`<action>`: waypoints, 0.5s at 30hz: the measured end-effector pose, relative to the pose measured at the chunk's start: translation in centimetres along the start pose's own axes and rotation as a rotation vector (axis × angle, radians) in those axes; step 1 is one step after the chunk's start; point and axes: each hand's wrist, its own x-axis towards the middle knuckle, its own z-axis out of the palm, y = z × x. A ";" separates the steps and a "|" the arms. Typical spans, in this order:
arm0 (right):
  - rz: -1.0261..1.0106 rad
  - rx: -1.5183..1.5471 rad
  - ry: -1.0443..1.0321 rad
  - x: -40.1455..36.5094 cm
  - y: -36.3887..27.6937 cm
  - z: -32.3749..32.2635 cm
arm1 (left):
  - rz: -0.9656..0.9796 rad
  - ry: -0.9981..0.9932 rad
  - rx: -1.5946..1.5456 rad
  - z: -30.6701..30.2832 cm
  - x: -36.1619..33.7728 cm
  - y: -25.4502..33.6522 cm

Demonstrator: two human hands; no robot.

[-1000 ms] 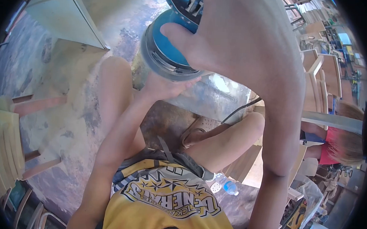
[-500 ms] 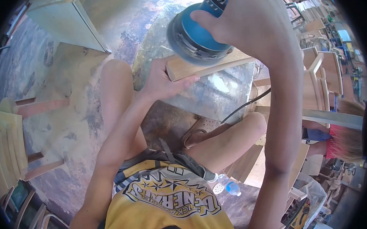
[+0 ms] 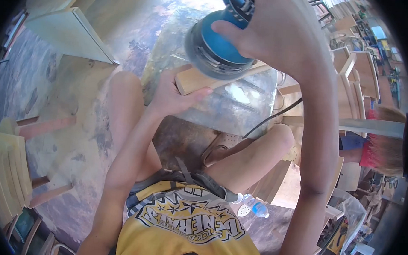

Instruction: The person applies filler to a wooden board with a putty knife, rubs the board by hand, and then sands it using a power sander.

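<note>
With your left hand clasping the near end of the wooden board over the work surface, brace it steady, and, right hand wrapped around the blue sander above the wood, press evenly without tilting.

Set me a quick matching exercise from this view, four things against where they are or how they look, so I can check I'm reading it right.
Column one:
1. Sander
2. Board
3. Bottle
4. Shirt

Column two:
A. Yellow, with lettering and stars
B. One end held in the left hand
C. Clear, with a blue band
D. Gripped from above by the right hand

Right pairs: 1-D, 2-B, 3-C, 4-A
</note>
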 end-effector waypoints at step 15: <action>-0.316 0.087 -0.046 1.3 -0.2 0.6 | 0.093 0.039 0.086 0.2 0.3 -0.6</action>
